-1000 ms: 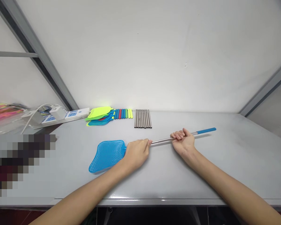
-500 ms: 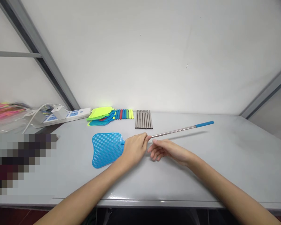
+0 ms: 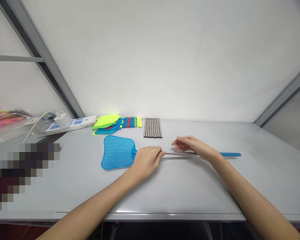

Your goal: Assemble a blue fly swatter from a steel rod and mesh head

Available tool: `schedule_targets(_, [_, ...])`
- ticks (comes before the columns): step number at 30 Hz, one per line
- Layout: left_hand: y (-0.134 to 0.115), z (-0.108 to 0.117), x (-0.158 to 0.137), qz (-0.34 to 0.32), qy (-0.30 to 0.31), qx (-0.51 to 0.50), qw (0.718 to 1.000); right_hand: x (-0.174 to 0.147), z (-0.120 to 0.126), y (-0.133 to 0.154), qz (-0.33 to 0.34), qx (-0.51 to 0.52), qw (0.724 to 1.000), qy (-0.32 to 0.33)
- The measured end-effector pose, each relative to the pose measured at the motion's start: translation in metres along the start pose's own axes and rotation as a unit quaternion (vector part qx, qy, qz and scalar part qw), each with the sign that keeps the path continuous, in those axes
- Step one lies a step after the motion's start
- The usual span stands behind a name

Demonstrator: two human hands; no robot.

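My left hand [image 3: 148,161] is closed round the metal rod of a fly swatter, close to its blue perforated head [image 3: 118,152]. The thin silver rod [image 3: 173,153] runs out to the right and ends in a blue handle grip [image 3: 230,154]. The swatter is held roughly level, low over the grey table, with a faint shadow below the rod. Above the middle of the rod hovers my right hand [image 3: 191,145], its fingers loosely curved and apart, holding nothing; its wrist hides part of the rod.
Behind lie stacked yellow, green and blue swatter heads [image 3: 107,123], a row of coloured grips [image 3: 131,122] and several metal tubes [image 3: 152,128]. A power strip [image 3: 82,123] with a plugged-in charger [image 3: 63,120] lies at left, near pink items in plastic [image 3: 6,120]. A white wall [image 3: 165,66] stands behind.
The swatter has swung from a slant to nearly level, its grip end coming down and further right. My right hand has moved up and right, from below the rod to above it.
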State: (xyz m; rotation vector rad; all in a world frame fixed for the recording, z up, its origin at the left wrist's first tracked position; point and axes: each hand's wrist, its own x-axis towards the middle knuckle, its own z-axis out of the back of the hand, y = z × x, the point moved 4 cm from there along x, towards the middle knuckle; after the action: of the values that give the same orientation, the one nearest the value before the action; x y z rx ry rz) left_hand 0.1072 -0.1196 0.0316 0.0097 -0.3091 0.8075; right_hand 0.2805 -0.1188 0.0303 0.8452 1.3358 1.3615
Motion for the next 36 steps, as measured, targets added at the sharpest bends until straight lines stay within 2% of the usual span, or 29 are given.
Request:
schedule_targets(2, [0.001, 0.001, 0.001, -0.005, -0.003, 0.004, 1.000, -0.002, -0.004, -0.003, -0.037, -0.055, 0.996, 0.067])
schedule_targets(5, [0.000, 0.001, 0.001, -0.010, 0.006, 0.003, 1.000, -0.006, -0.009, -0.005, -0.050, -0.127, 0.980, 0.144])
schedule_targets(7, [-0.003, -0.001, 0.000, -0.012, 0.024, -0.001, 1.000, -0.006, -0.010, -0.006, -0.051, -0.156, 0.973, 0.162])
schedule_targets(10, [-0.006, -0.005, -0.003, -0.021, 0.054, 0.001, 0.998, -0.007, -0.013, -0.010, -0.071, -0.142, 0.970, 0.185])
schedule_targets(15, [-0.010, -0.005, -0.008, -0.036, 0.063, 0.021, 0.997, -0.007, -0.019, -0.018, -0.119, -0.063, 0.969, 0.209])
schedule_targets(23, [-0.014, -0.006, -0.011, -0.045, 0.063, 0.033, 0.996, -0.007, -0.028, -0.025, -0.178, 0.034, 0.952, 0.246])
schedule_targets(27, [-0.017, -0.008, -0.012, -0.048, 0.063, 0.026, 0.997, -0.007, -0.033, -0.028, -0.198, 0.052, 0.946, 0.251])
schedule_targets(36, [-0.020, -0.008, -0.013, -0.045, 0.066, 0.028, 0.996, -0.008, -0.037, -0.026, -0.198, 0.048, 0.947, 0.248])
